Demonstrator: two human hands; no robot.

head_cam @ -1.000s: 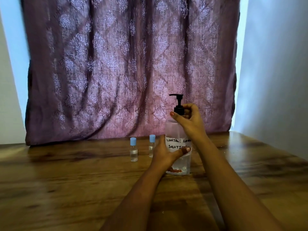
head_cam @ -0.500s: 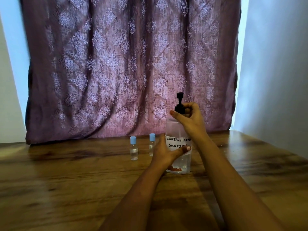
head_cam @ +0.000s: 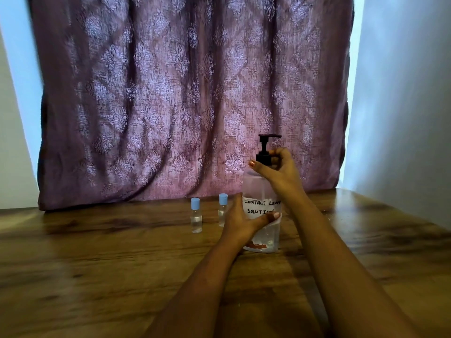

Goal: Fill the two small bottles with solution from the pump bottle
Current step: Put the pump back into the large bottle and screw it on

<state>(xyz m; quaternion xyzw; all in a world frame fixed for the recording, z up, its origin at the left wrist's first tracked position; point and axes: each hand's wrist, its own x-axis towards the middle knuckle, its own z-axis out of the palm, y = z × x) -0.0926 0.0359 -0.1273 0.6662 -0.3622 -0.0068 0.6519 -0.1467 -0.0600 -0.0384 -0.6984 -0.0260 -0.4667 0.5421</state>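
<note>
We find the tall clear plastic pump bottle (head_cam: 262, 191) upright on the wooden table (head_cam: 97, 264), a little liquid low inside; its handwritten label is partly covered. Our left hand (head_cam: 244, 220) wraps its body, thumb across the label. Our right hand (head_cam: 278, 172) closes around the black pump collar (head_cam: 263, 158). Left of this bottle stand two small clear blue-capped bottles (head_cam: 196, 215); the nearer one (head_cam: 222, 208) is half hidden, its contents unclear.

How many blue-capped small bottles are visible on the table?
2. One small bottle stands alone, left of the other small bottle, which is partly hidden behind the left hand. None else shows.
</note>
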